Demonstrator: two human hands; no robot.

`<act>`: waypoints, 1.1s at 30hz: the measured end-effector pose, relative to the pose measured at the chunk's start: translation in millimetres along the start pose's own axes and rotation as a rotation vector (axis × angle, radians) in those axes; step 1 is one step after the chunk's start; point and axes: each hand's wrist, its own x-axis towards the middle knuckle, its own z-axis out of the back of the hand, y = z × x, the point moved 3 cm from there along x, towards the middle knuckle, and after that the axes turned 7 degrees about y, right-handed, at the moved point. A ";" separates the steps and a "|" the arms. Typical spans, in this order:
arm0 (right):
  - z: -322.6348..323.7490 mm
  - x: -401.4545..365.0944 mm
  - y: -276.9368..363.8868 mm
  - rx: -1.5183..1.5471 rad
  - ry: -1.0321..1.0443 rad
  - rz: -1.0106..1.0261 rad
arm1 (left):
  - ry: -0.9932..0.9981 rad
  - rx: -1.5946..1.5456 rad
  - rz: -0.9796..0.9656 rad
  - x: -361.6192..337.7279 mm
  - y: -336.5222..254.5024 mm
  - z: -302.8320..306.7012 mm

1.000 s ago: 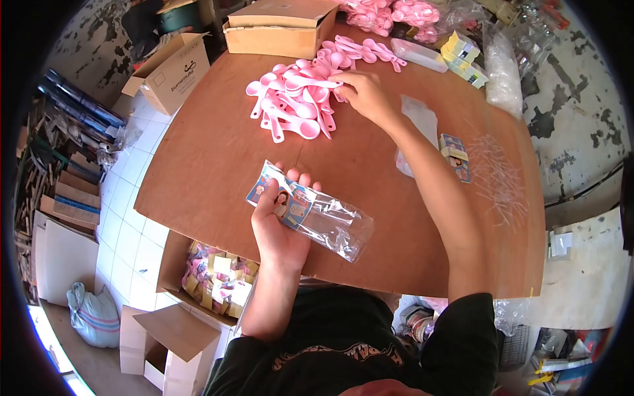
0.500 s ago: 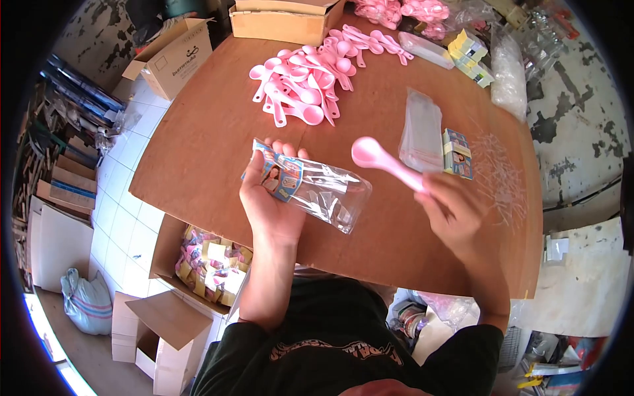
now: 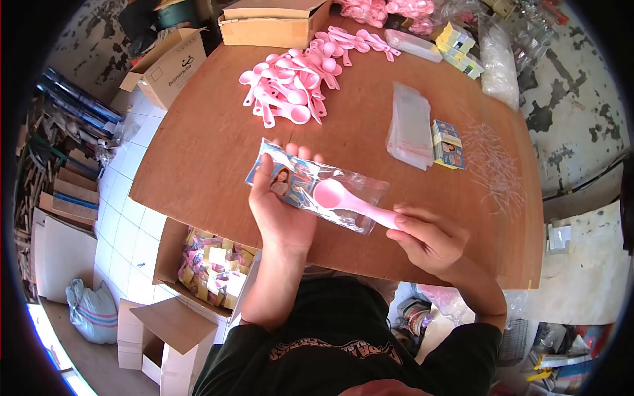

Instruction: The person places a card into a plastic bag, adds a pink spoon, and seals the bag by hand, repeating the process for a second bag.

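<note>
My left hand [image 3: 285, 223] is closed on a clear plastic bag [image 3: 371, 186], thumb on top, with a blue printed card [image 3: 284, 179] showing at the gripped end. In my right hand [image 3: 434, 241] is a pink plastic spoon [image 3: 330, 195], pinched by the end of its handle. The spoon's bowl points left and overlaps the bag close to the card; it appears to be inside the bag. Beyond my hands lies a heap of pink spoons [image 3: 290, 82]. Flat clear bags [image 3: 409, 125] are stacked to the right, beside a banded bundle of printed cards [image 3: 449, 145].
Thin clear strips [image 3: 495, 165] are scattered at the table's right side. A cardboard box [image 3: 274, 26] and a plastic roll [image 3: 498, 66] sit along the far edge. Below the left edge, an open carton [image 3: 168, 254] holds packaged items.
My right hand has moved left and down, bringing the spoon from beside the bag to overlap it. My left hand keeps hold of the bag; the view has shifted slightly.
</note>
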 end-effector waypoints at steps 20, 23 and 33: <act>0.2 2.8 -8.9 -0.280 0.032 0.219 | -0.033 0.078 0.237 -8.8 19.3 -5.6; -1.2 4.8 -9.3 -0.218 0.059 0.131 | -0.034 0.111 0.297 -11.1 22.6 -4.9; 44.6 40.8 8.9 0.005 0.077 -0.023 | 0.007 0.219 0.343 -11.1 22.3 -2.8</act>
